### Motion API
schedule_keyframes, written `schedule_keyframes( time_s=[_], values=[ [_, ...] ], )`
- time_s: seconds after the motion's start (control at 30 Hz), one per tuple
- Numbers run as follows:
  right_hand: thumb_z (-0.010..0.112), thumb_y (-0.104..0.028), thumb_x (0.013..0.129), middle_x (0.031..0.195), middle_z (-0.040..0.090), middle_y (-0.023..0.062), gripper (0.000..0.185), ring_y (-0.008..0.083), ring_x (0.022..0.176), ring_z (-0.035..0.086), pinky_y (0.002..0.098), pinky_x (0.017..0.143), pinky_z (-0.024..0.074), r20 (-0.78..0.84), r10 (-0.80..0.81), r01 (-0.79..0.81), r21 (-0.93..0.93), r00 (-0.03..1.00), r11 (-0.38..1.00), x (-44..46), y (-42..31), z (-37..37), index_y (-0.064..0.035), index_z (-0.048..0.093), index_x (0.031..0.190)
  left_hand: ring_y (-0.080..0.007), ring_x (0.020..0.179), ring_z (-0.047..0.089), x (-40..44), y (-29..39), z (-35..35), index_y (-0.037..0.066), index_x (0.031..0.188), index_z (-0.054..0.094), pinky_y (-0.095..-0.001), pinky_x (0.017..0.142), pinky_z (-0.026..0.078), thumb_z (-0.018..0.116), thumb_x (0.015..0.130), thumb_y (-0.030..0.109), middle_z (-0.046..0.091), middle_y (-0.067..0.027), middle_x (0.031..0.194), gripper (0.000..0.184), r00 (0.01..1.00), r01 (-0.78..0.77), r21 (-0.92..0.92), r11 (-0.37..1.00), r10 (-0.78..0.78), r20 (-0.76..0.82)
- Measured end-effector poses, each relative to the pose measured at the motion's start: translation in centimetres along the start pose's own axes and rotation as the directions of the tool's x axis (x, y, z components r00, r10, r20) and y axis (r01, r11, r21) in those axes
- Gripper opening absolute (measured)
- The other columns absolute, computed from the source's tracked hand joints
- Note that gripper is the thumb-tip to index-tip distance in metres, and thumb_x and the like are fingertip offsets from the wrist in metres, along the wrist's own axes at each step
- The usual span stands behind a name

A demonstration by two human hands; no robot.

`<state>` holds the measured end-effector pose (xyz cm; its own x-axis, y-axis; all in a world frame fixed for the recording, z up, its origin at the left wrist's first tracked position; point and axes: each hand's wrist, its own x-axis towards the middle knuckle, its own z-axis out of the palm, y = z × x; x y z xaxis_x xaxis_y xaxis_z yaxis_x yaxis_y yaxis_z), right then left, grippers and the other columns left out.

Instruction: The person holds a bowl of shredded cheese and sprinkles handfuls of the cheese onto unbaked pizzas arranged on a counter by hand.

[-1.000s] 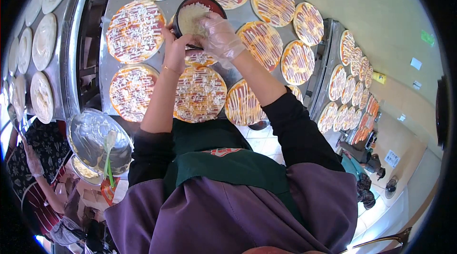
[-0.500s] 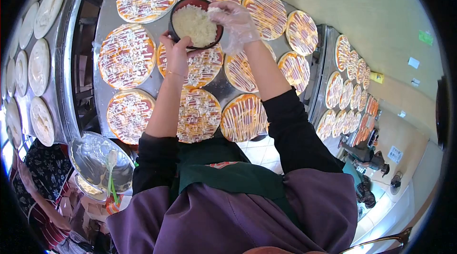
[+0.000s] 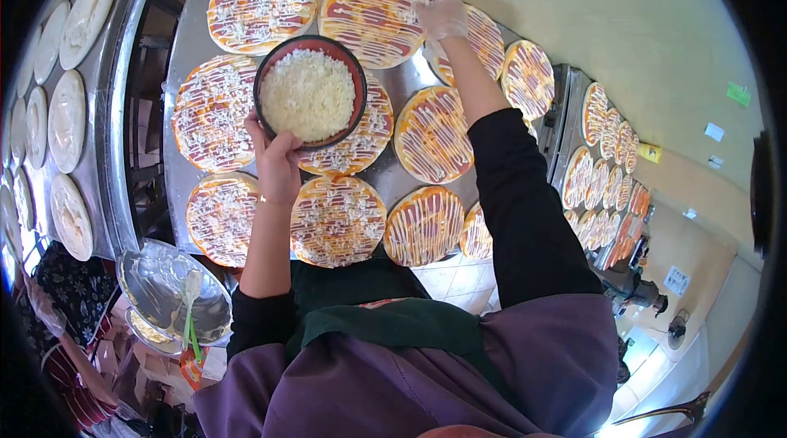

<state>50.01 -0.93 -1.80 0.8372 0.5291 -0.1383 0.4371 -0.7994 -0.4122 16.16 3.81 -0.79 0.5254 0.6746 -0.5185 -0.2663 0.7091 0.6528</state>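
My left hand [image 3: 280,163] grips the near rim of a dark bowl [image 3: 357,102] with a reddish inside. White grated cheese [image 3: 310,93] fills it, and it hangs over the middle pizzas. In a clear plastic glove, my right hand [image 3: 445,15] is at the right edge of the far pizza [image 3: 369,24], its fingers bunched around a little grated cheese. That pizza carries sauce and thin white stripes, with a few white crumbs near my fingertips. White crumbs cover the far-left pizza [image 3: 262,5] and the left pizza [image 3: 215,114]. Only stripes show on the pizza right of the bowl [image 3: 433,134].
Plain dough rounds [image 3: 67,120] lie on a metal table at left. Below it stands a metal bowl [image 3: 215,307] with a green-handled spatula [image 3: 190,307]. More pizzas [image 3: 576,177] line a table at right. A wall rises behind; other people are at lower left and far right.
My right hand has left the bowl and moved right to the far pizza's edge. The bowl has come down and slightly left, nearer to me. The view has shifted a little.
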Motion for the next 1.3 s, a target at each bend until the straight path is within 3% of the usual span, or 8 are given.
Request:
schedule_keyframes(
  time_s=[0.07, 0.17, 0.27, 0.6, 0.97, 1.2, 1.27, 1.3],
  values=[
    [0.058, -0.022, 0.075, 0.099, 0.065, 0.0149, 0.026, 0.0292, 0.094, 0.061, 0.0343, 0.087, 0.0463, 0.034, -0.038, 0.040, -0.056, 0.999, 0.998, 0.9, -0.6, 0.0, -0.0175, 0.068, 0.098, -0.0116, 0.080, 0.051, -1.2, 0.5, -0.8, 0.014, 0.121, 0.028, -0.0249, 0.061, 0.050, 0.045, 0.072, -0.004, 0.044, -0.0049, 0.106, 0.055, 0.998, 0.059, 0.055, 0.997, -0.058, -0.029],
    [0.056, -0.021, 0.076, 0.101, 0.065, 0.0148, 0.027, 0.0293, 0.095, 0.061, 0.0341, 0.087, 0.0463, 0.025, -0.126, 0.128, -0.145, 0.992, 0.981, 2.4, -1.5, 0.4, -0.0171, 0.068, 0.100, -0.0202, 0.106, 0.052, -2.2, 0.8, -2.3, 0.014, 0.135, 0.028, -0.0340, 0.084, 0.049, 0.043, 0.070, -0.002, 0.046, -0.0077, 0.123, 0.069, 0.999, 0.041, 0.036, 0.999, -0.040, -0.011],
    [0.053, -0.017, 0.077, 0.103, 0.064, 0.0144, 0.028, 0.0296, 0.097, 0.061, 0.0339, 0.087, 0.0460, 0.037, -0.183, 0.186, -0.104, 0.982, 0.977, 3.2, -2.8, 0.7, -0.0161, 0.067, 0.102, -0.0170, 0.104, 0.050, -3.5, 1.7, -2.7, 0.014, 0.136, 0.020, -0.0261, 0.080, 0.046, 0.044, 0.069, -0.005, 0.042, -0.0070, 0.121, 0.074, 0.998, 0.051, -0.007, 0.999, -0.051, -0.049],
    [0.052, -0.009, 0.084, 0.098, 0.066, 0.0121, 0.024, 0.0255, 0.088, 0.063, 0.0305, 0.081, 0.0478, 0.189, -0.470, 0.495, -0.115, 0.862, 0.861, 5.4, -6.1, 3.9, -0.0133, 0.066, 0.102, -0.0180, 0.110, 0.047, -5.1, 2.2, -5.6, 0.014, 0.138, 0.024, -0.0238, 0.084, 0.043, 0.042, 0.067, -0.007, 0.042, -0.0043, 0.126, 0.076, 0.988, 0.066, -0.043, 0.997, -0.071, -0.140],
    [0.054, 0.000, 0.076, 0.099, 0.065, 0.0101, 0.025, 0.0252, 0.088, 0.062, 0.0313, 0.078, 0.0492, 0.431, -0.716, 0.813, -0.078, 0.549, 0.576, 1.4, -6.8, 5.4, -0.0087, 0.065, 0.096, -0.0170, 0.107, 0.047, -5.6, 2.4, -6.0, 0.011, 0.140, 0.020, -0.0245, 0.081, 0.042, 0.044, 0.067, -0.006, 0.042, -0.0055, 0.126, 0.079, 0.987, 0.038, -0.063, 0.997, -0.047, -0.150],
    [0.051, -0.003, 0.074, 0.093, 0.064, 0.0140, 0.033, 0.0293, 0.088, 0.061, 0.0330, 0.080, 0.0483, 0.409, -0.773, 0.845, 0.009, 0.485, 0.535, -2.4, -4.8, 3.7, -0.0110, 0.063, 0.104, -0.0167, 0.104, 0.047, -5.1, 2.8, -5.4, 0.011, 0.134, 0.024, -0.0237, 0.079, 0.043, 0.045, 0.068, -0.004, 0.042, -0.0067, 0.122, 0.071, 0.992, 0.025, -0.067, 0.997, -0.033, -0.124],
    [0.055, -0.002, 0.072, 0.091, 0.065, 0.0142, 0.031, 0.0275, 0.084, 0.063, 0.0318, 0.077, 0.0494, 0.276, -0.754, 0.695, 0.293, 0.596, 0.657, -2.8, -3.5, 3.9, -0.0089, 0.064, 0.101, -0.0163, 0.101, 0.048, -4.6, 3.0, -4.6, 0.012, 0.131, 0.025, -0.0237, 0.075, 0.044, 0.045, 0.069, -0.004, 0.043, -0.0072, 0.120, 0.067, 0.992, 0.000, -0.059, 0.998, -0.008, -0.125],
    [0.055, -0.002, 0.072, 0.091, 0.065, 0.0142, 0.031, 0.0275, 0.084, 0.063, 0.0318, 0.077, 0.0494, 0.278, -0.753, 0.693, 0.293, 0.597, 0.658, -3.1, -3.8, 3.7, -0.0089, 0.064, 0.101, -0.0159, 0.097, 0.050, -4.2, 3.0, -4.4, 0.013, 0.128, 0.026, -0.0237, 0.072, 0.045, 0.046, 0.069, -0.004, 0.043, -0.0077, 0.117, 0.064, 0.992, -0.021, -0.049, 0.999, 0.015, -0.125]
  ],
)
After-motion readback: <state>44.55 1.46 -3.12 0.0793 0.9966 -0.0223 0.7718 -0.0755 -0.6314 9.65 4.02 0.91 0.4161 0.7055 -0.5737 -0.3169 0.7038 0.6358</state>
